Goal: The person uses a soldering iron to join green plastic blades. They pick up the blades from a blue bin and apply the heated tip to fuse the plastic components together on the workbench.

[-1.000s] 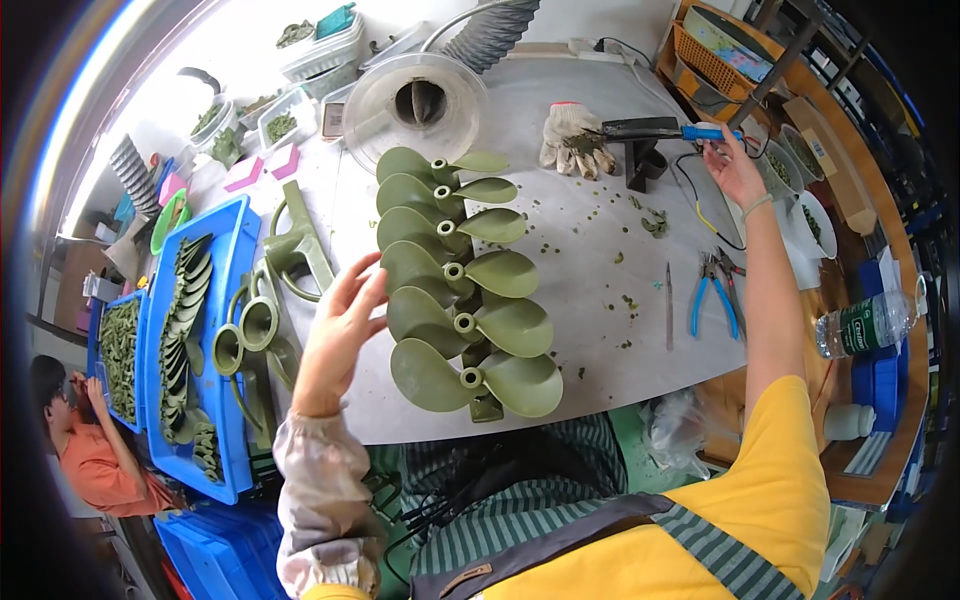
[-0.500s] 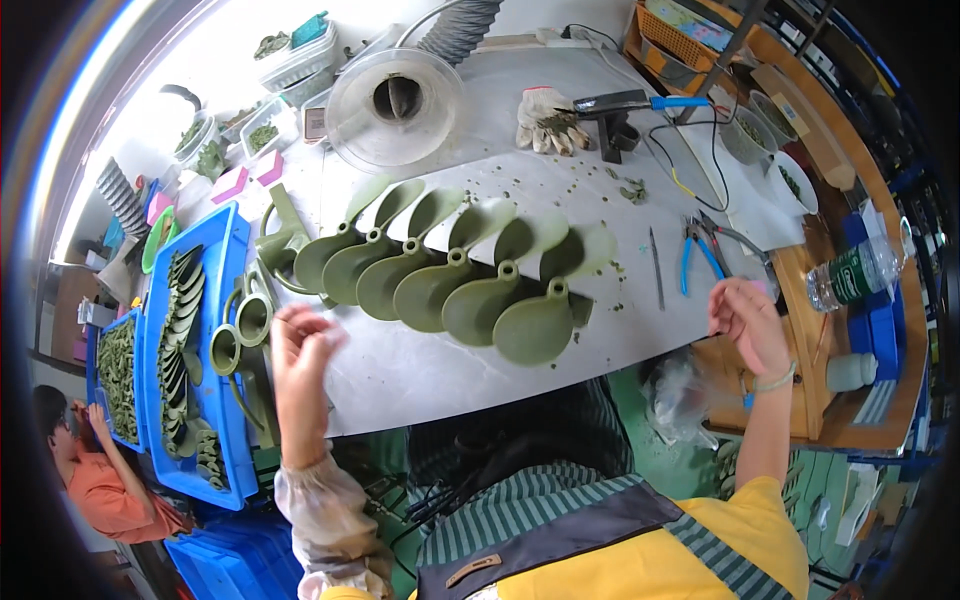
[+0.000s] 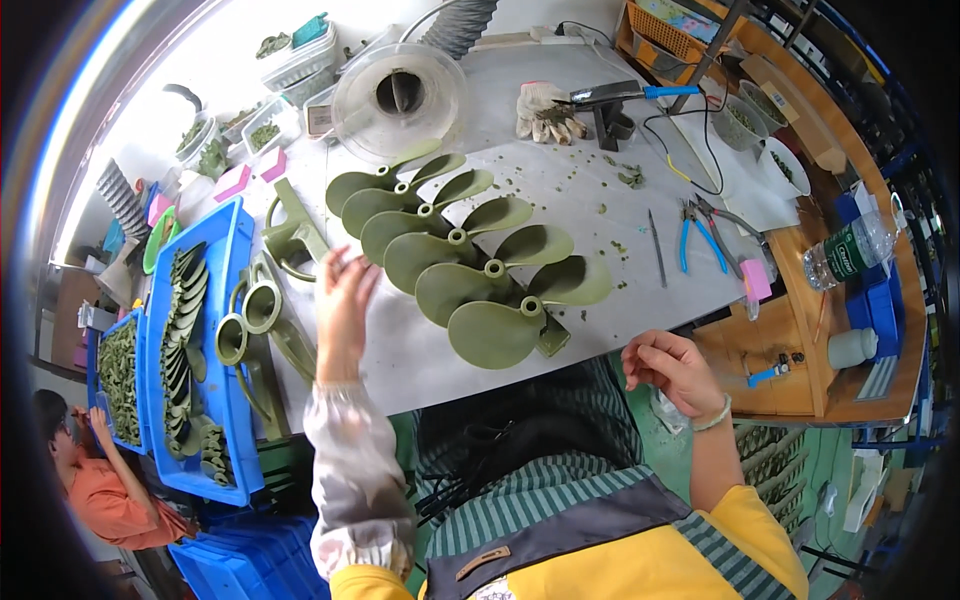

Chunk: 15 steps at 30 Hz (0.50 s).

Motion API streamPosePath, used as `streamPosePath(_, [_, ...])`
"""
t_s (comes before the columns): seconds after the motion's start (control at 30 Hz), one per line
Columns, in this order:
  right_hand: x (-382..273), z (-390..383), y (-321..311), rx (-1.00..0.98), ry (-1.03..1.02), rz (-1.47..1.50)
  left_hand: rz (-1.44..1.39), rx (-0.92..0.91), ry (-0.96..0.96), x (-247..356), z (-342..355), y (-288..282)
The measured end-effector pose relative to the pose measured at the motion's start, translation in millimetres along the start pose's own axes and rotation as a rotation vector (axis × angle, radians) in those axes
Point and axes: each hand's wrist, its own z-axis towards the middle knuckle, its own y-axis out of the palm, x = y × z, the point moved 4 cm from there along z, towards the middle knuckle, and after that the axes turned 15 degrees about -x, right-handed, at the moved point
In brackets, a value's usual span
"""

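Note:
A row of several olive-green propeller-shaped pieces (image 3: 495, 335), each with a small ring hub, stands slanted on the grey worktable (image 3: 400, 372). A flat green bar end shows under the nearest one. My left hand (image 3: 345, 300) is just left of the row, fingers loosely bent and apart, nothing visible in them. Beyond the table's front edge, my right hand (image 3: 675, 375) hovers with fingers curled together, and I see nothing in it. Green frame-like pieces with rings (image 3: 262, 308) lie left of my left hand.
A blue tray (image 3: 240, 350) of thin green blades stands at left, near a co-worker in orange (image 3: 100, 490). Blue-handled pliers (image 3: 705, 240), a pink block (image 3: 757, 280), a glove (image 3: 548, 112) and a clear funnel hood (image 3: 345, 125) lie around the table. A plastic bottle (image 3: 850, 250) is at right.
The row of propellers has turned, its blades now angled differently. My left hand has moved up and right toward it. My right hand has moved down and left, away from the pink block.

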Motion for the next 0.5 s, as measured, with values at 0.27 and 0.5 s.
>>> streamPosePath(0.27, [11,-16,13,-0.035,0.001,-0.001,-0.451,-0.371,0.056,-7,122,4])
streamPosePath(0.5, [15,-32,12,0.044,-0.017,0.086,-0.299,-0.131,-0.035,-30,89,-14])
